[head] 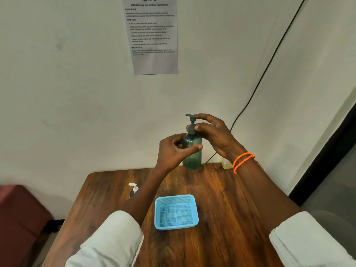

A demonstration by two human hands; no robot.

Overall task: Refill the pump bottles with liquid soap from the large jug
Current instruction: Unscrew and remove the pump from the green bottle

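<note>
A translucent green pump bottle (pixel 192 153) with a dark pump head (pixel 191 124) is held upright in the air above the far part of the wooden table (pixel 221 218). My left hand (pixel 173 151) grips the bottle's body from the left. My right hand (pixel 213 133) pinches the collar of the pump head with thumb and fingers. Behind my right wrist, a pale yellow container (pixel 225 164) shows only in part at the table's far edge; whether it is the large jug I cannot tell. A small dark bottle with a white pump (pixel 133 189) stands at the left.
A light blue mesh basket (pixel 176 198) sits in the middle of the table below my hands. A black cable (pixel 269 60) runs down the wall to the table's back edge. A paper sheet (pixel 152 33) hangs on the wall. A dark red seat (pixel 19 212) stands at the left.
</note>
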